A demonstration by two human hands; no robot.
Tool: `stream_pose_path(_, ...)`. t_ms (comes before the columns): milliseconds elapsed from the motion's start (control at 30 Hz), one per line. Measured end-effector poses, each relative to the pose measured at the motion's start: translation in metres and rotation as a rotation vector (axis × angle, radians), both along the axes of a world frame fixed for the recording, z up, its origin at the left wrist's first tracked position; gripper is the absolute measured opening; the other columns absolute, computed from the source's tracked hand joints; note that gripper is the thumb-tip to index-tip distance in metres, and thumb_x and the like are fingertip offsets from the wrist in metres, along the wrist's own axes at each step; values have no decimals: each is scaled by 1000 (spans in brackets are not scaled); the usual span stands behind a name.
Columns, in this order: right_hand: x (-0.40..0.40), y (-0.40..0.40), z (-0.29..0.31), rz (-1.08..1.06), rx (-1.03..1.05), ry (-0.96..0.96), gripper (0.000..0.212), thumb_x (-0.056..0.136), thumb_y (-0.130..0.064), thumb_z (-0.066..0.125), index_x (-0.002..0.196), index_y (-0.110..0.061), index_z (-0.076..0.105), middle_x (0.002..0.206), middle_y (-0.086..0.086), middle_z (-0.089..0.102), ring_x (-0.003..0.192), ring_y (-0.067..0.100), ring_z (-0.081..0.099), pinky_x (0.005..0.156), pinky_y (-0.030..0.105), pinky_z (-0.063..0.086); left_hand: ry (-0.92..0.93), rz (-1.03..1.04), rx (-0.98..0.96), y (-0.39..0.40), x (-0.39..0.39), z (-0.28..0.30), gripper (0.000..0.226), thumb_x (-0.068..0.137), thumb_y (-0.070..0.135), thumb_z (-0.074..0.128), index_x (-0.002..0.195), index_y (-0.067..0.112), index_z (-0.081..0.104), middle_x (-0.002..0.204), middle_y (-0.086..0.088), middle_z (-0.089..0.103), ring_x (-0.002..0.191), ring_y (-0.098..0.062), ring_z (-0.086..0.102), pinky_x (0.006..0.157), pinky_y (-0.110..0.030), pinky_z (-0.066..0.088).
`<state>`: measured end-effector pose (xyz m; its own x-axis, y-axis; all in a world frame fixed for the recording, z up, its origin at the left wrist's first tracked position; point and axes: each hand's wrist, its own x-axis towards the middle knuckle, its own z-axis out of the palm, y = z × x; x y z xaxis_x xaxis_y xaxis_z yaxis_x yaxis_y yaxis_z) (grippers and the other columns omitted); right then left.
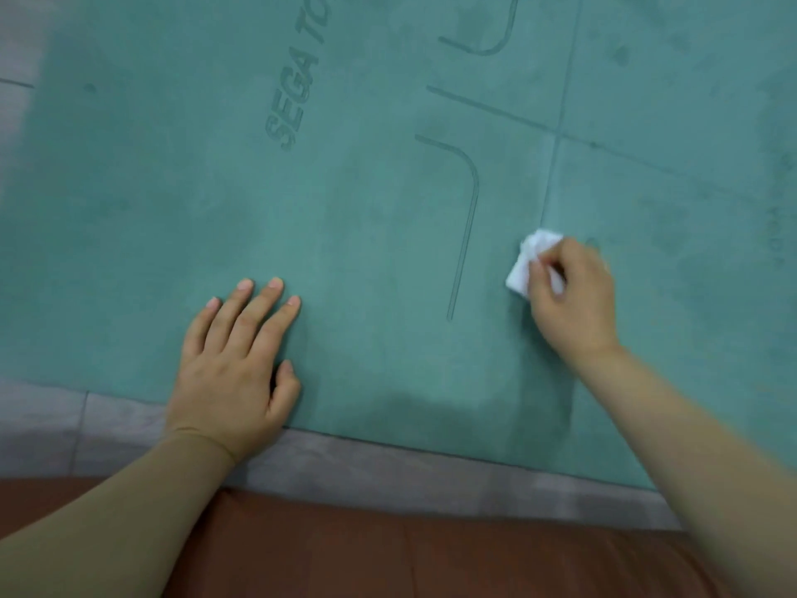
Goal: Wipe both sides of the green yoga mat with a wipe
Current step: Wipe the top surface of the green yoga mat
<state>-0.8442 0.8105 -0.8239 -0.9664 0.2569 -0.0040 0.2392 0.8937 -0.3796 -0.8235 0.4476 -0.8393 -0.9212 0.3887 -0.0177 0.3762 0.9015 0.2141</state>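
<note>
The green yoga mat (345, 230) lies flat and fills most of the view, printed side up with dark lettering and alignment lines. My right hand (573, 295) grips a crumpled white wipe (528, 261) and holds it down on the mat right of centre. My left hand (237, 360) lies flat on the mat near its front edge, fingers straight and spread, holding nothing.
Grey tiled floor (388, 468) shows as a strip along the mat's front edge and at the upper left corner. A reddish-brown cushion-like surface (388, 554) runs along the bottom of the view.
</note>
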Motion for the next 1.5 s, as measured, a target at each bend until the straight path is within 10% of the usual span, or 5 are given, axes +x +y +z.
stream_pose_path(300, 116, -22, 31, 684, 140, -312, 9, 84, -20, 53, 76, -21, 48, 74, -1, 50, 69, 26, 46, 64, 35, 31, 14, 10, 29, 1, 0, -1, 63, 81, 28, 41, 139, 9, 54, 149, -12, 47, 140, -35, 39, 118, -51, 23)
stream_pose_path(600, 111, -86, 33, -303, 25, -513, 17, 92, -24, 50, 96, -8, 52, 92, 13, 66, 88, 34, 61, 68, 35, 42, -15, 13, 64, -2, 1, -2, 62, 81, 29, 43, 140, 12, 52, 150, -9, 46, 142, -31, 36, 119, -48, 19)
stream_pose_path(867, 98, -151, 41, -488, 47, -643, 12, 81, -16, 53, 85, -5, 54, 88, 16, 63, 91, 35, 62, 67, 28, 41, -142, 219, 342, -47, -60, 33, 59, 80, 26, 40, 133, 3, 51, 134, -19, 54, 129, -39, 46, 110, -46, 33)
stream_pose_path(1167, 1, -397, 40, 524, -227, -488, 16, 90, -9, 49, 105, -7, 54, 105, 16, 64, 97, 34, 63, 74, 38, 48, -134, 583, 89, -163, -70, -11, 62, 98, 31, 35, 156, 12, 22, 164, -11, 15, 152, -30, 9, 122, -48, 1)
stream_pose_path(1500, 93, -148, 83, -481, 169, -923, 34, 86, -22, 50, 96, 7, 62, 109, 31, 62, 104, 40, 59, 85, 36, 48, -57, 632, 219, -162, -65, -4, 67, 86, 25, 31, 153, 17, 33, 162, -6, 24, 151, -23, 14, 123, -42, 2)
